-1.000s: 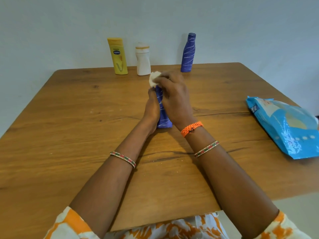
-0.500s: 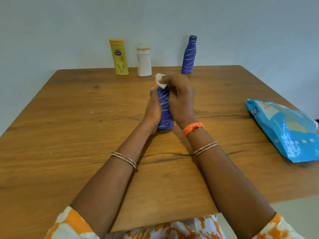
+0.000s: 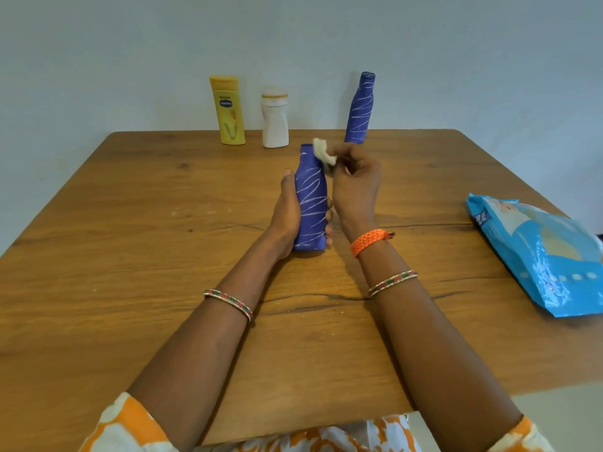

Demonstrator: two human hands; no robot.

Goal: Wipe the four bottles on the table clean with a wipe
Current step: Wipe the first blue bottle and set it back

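At table centre, head view: left hand (image 3: 288, 213) gripped the near purple bottle (image 3: 310, 199) upright, while right hand (image 3: 355, 181) pinched the wipe (image 3: 323, 152). Wipe had lifted off the cap to beside the neck since a second earlier. Judged: this bottle nearly finished; yellow bottle (image 3: 228, 110), white bottle (image 3: 275, 119) and far purple bottle (image 3: 360, 109) stood at the far edge.

A wooden desk (image 3: 130, 256) is filling most of the frame, dark cracks running across its middle. A blue wipes packet (image 3: 538, 252) is lying flat at the right edge of the frame. A pale wall (image 3: 130, 44) is spanning the upper frame behind the desk.
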